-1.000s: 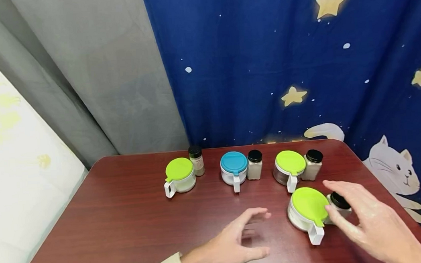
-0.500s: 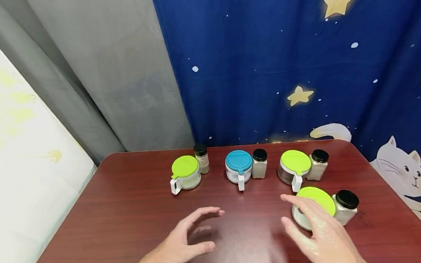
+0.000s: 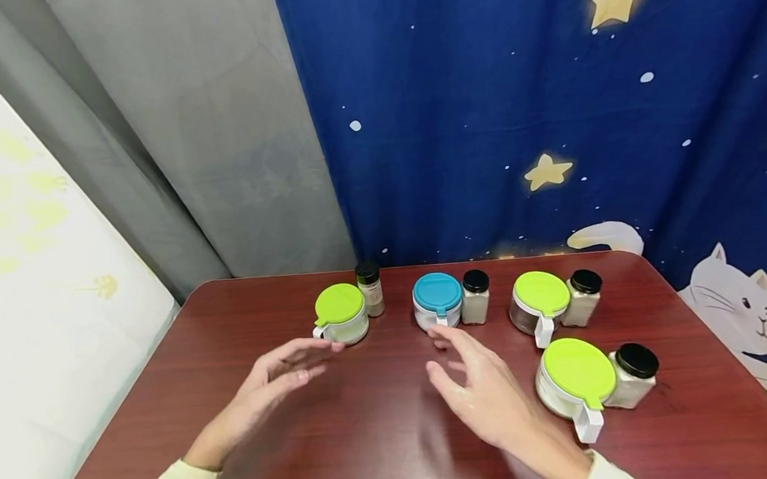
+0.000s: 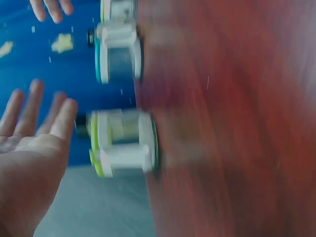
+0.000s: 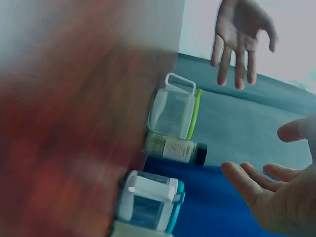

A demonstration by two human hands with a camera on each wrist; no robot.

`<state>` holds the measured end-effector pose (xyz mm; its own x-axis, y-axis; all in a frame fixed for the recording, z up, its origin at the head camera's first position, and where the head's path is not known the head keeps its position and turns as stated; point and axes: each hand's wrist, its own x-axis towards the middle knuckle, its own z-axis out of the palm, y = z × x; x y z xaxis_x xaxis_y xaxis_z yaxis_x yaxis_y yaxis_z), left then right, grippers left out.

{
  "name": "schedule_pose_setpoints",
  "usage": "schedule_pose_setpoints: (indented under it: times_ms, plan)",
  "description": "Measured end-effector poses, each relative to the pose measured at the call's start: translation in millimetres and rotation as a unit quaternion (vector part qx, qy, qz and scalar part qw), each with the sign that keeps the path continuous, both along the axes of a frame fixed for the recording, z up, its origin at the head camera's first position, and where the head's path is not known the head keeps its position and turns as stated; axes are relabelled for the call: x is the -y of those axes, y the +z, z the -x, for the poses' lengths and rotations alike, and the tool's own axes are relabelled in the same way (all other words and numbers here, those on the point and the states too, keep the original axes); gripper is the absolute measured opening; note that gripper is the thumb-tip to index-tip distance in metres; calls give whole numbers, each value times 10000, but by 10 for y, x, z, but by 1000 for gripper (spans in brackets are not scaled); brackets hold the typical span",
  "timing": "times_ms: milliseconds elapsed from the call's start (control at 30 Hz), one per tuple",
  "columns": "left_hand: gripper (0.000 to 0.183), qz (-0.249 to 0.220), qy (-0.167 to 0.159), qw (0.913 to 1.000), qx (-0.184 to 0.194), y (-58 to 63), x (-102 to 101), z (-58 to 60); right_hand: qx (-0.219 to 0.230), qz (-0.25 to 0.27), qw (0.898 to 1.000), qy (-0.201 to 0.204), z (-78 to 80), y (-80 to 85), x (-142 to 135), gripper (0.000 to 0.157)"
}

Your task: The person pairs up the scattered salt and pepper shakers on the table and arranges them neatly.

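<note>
My left hand hovers over the table at the left, fingers extended and holding nothing. Its fingertips are nearest to a glass jar with a green lid and white handle, seemingly apart from it. My right hand, also holding nothing, hangs just in front of the blue-lidded jar and hides part of its handle. Behind the left green-lidded jar stands a narrow spice bottle with a black cap. The right wrist view shows that bottle's label and my left hand with spread fingers.
A square black-capped shaker stands beside the blue-lidded jar. Farther right, another green-lidded jar and shaker form a pair. A nearer green-lidded jar has a shaker beside it. Curtains hang behind the table.
Both hands have moved left across the table. The right hand has left the near right green-lidded jar and its shaker, which are now uncovered. The jars and bottles stay in place.
</note>
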<state>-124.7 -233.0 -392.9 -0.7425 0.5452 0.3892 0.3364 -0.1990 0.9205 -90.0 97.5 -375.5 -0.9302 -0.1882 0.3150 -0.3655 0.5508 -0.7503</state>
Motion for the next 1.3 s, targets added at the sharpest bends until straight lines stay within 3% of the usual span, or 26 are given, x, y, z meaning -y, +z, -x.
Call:
schedule_pose_setpoints:
  times_ms: [133,233,300,367,433,500,600,700,867,1000,1067,1133,1200,1300]
  plan:
    - [28,-361,846,9953,307,-35,158,273,-13,-416,9991,6,237,11,295,52]
    - [30,-697,1726,9807,595,-68,191,508,-128,-736,9972,104,464,7,527,55]
    - [35,-533,2155,9722,741,-99,161,676,-469,-932,9945,126,650,-24,674,55]
    - [40,-56,2399,9674,809,-151,136,817,-960,-1213,9879,107,861,-76,828,58]
    - [49,593,2352,9666,832,-217,100,921,-1289,-1523,9799,37,1053,-140,950,65]
    - [61,1068,2058,9698,755,-279,54,979,-1367,-1795,9742,8,1207,-193,1036,76]
    - [76,1667,1577,9721,482,-347,0,1003,-982,-2082,9731,83,1349,-248,1106,87]
    - [83,2204,1324,9664,-4,-373,-9,980,-877,-2309,9690,34,1424,-291,1117,80]
    - [89,2800,1473,9468,-598,-367,51,902,-1390,-2187,9657,-179,1450,-363,1062,53]
    - [89,3143,1826,9277,-852,-325,71,833,-1401,-1764,9743,-15,1406,-389,1003,48]
    - [91,3214,1932,9228,-882,-314,71,820,-1272,-1689,9774,47,1380,-391,986,50]
    - [98,3153,1901,9256,-880,-322,67,829,-1148,-1652,9795,94,1352,-392,975,53]
    - [104,2909,1644,9397,-732,-336,64,847,-1044,-1614,9813,124,1329,-394,975,56]
    - [105,2817,1421,9469,-622,-319,49,845,-943,-1434,9850,179,1298,-407,973,59]
